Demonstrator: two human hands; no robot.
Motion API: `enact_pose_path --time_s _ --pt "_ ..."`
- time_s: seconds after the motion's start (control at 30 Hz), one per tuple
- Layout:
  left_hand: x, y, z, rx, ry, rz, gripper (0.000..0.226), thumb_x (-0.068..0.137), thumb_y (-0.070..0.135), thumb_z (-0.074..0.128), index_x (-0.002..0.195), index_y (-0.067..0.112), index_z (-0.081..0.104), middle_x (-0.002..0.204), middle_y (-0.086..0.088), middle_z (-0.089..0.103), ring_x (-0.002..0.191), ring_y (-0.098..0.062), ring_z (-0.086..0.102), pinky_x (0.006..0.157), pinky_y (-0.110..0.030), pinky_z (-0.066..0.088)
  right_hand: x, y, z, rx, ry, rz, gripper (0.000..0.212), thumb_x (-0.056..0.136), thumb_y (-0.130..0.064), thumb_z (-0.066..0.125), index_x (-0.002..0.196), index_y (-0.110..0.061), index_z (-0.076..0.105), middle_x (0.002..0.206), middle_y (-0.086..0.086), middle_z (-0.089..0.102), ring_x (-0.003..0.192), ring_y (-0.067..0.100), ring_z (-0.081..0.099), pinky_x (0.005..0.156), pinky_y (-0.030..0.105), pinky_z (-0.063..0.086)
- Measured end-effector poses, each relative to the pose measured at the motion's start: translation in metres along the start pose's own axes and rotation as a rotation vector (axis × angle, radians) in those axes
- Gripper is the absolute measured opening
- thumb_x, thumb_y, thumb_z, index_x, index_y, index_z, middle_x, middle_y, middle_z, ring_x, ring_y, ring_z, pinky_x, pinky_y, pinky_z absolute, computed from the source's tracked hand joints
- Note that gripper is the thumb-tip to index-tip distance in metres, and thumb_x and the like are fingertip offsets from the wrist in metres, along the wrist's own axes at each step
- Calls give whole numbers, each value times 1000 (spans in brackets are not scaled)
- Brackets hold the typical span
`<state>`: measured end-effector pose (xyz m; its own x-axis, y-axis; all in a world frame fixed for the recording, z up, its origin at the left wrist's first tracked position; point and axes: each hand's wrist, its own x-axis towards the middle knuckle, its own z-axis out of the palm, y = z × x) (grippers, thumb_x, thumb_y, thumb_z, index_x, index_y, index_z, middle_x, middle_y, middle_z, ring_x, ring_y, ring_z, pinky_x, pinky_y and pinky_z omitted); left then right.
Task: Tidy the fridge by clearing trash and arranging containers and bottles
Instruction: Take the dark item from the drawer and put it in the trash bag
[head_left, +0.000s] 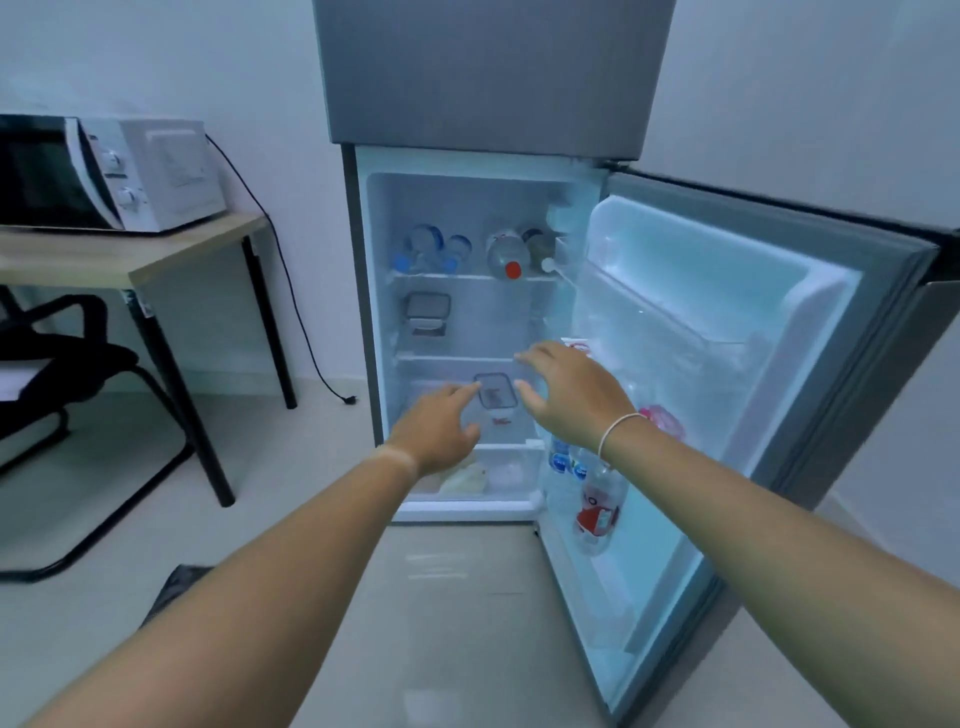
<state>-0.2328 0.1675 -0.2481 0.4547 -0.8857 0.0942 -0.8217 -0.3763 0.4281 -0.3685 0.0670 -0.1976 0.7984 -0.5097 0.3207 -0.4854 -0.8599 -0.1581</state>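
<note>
The fridge (374, 322) stands open, its door (727, 364) swung out to the right. Both my arms reach toward the lower shelf. My left hand (439, 423) and my right hand (569, 392) are open, fingers spread, on either side of a clear lidded container (496, 389), neither touching it. Several bottles (431, 249) lie on the top shelf, one with a red cap (512, 269). A grey-lidded box (427, 306) sits on the middle shelf. The door's lower rack holds bottles, one with a red label (597, 512), and a pink item (662, 418).
A crisper drawer (511, 470) with pale food sits at the fridge bottom. A microwave (104, 176) rests on a wooden table (156, 254) at left, with a black chair (62, 364) beneath. A power cord (291, 291) runs down the wall. A dark bag (179, 584) lies on the floor.
</note>
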Motion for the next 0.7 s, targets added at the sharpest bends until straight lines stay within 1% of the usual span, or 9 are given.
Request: enact_pose_path --time_s 0.07,0.2,0.37,0.5,0.7 --pt "8 -25 13 -2 -22 -38 59 92 27 45 148 22 27 149 -2 40 135 -25 40 111 -38 34 11 0 39 25 -66 16 43 93 -29 45 134 -15 49 137 6 51 126 26 48 101 34 37" --pt "29 -78 42 24 -74 -108 58 93 26 45 148 26 27 153 0 34 138 -25 35 112 -37 33 34 7 119 87 -191 67 42 93 -30 46 132 -15 50 135 7 51 125 28 48 101 35 40" --pt "58 -128 78 58 -147 -189 59 92 26 43 149 26 26 154 -2 33 136 -27 38 111 -39 36 51 22 189 117 -319 133 44 94 -32 45 134 -14 47 136 10 49 124 30 48 101 37 41" --pt "77 -140 89 60 -181 -209 59 93 26 42 149 25 25 155 -2 32 135 -27 38 110 -38 37 67 32 207 101 -369 156 46 94 -33 43 136 -15 46 139 9 47 125 30 48 101 37 42" --pt "105 -136 72 37 -183 -201 58 93 26 42 149 25 25 155 -1 30 140 -26 31 112 -40 35 92 40 199 136 -398 234 46 94 -36 42 137 -18 44 141 6 45 126 28 48 100 37 42"
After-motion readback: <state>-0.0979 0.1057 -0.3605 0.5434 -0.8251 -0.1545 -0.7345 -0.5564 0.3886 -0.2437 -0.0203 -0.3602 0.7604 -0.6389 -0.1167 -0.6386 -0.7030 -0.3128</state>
